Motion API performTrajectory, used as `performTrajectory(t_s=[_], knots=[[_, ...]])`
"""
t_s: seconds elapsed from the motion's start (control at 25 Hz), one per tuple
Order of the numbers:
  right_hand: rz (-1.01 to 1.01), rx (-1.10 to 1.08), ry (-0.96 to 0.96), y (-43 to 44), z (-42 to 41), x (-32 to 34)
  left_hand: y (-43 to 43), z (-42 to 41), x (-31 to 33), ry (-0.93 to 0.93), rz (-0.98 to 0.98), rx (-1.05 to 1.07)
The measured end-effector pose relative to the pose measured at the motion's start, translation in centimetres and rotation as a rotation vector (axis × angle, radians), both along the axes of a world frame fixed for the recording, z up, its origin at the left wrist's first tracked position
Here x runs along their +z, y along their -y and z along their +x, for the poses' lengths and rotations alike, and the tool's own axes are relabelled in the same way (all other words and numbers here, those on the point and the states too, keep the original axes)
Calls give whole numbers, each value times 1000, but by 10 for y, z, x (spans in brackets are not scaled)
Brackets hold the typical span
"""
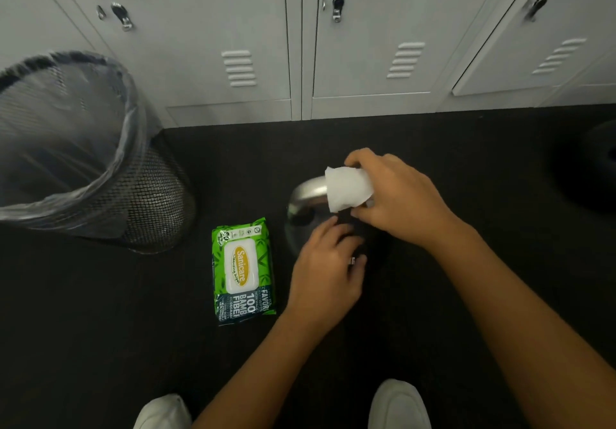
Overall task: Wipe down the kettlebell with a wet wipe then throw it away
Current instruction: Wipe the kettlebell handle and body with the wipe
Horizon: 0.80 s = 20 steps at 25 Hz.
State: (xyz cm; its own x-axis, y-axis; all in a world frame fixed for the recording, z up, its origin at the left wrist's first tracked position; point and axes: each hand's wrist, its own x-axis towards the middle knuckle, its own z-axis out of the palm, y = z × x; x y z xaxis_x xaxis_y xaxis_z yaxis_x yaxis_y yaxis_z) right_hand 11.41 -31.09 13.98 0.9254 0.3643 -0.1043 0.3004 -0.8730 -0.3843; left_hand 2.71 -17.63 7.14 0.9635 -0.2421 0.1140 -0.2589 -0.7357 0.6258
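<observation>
A kettlebell with a shiny metal handle (305, 195) and a dark body stands on the black floor at the centre of the view, mostly hidden by my hands. My right hand (396, 198) holds a white wet wipe (346, 188) against the top of the handle. My left hand (325, 272) rests on the dark body just below, fingers spread over it. A green pack of wet wipes (242, 270) lies flat on the floor just left of the kettlebell, its lid closed.
A black mesh bin (143, 195) with a clear plastic liner stands at the left. Grey lockers (233, 62) line the back. A dark round object (596, 168) sits at the right edge. My two white shoes (398, 405) show at the bottom.
</observation>
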Motion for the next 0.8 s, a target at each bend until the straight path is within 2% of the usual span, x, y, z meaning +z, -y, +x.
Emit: performTrajectory(t_s=[0.08,0.16,0.2,0.28,0.4,0.44,0.52,0.64,0.8], knots=[[120,-38,-123,15,-5,8,-8,3,33,255,-154,141],[243,-116,-117,33,-10,5,0,22,72,382,-167,200],[303,-174,-120,42,-13,1,11,35,89,384,-114,158],[432,-257,-147,56,-17,-9,38,64,107,238,79,-38],[516,-339,-219,67,-20,-28,63,96,92,-46,412,-237],[520,-365,-239,68,-21,-33,64,101,82,-89,510,-262],[555,-427,-273,65,-24,-45,53,106,64,-9,620,-296],[654,-558,-244,49,-38,-63,29,108,51,131,530,-298],[736,-724,-155,8,-76,-92,-5,100,33,335,307,-238]])
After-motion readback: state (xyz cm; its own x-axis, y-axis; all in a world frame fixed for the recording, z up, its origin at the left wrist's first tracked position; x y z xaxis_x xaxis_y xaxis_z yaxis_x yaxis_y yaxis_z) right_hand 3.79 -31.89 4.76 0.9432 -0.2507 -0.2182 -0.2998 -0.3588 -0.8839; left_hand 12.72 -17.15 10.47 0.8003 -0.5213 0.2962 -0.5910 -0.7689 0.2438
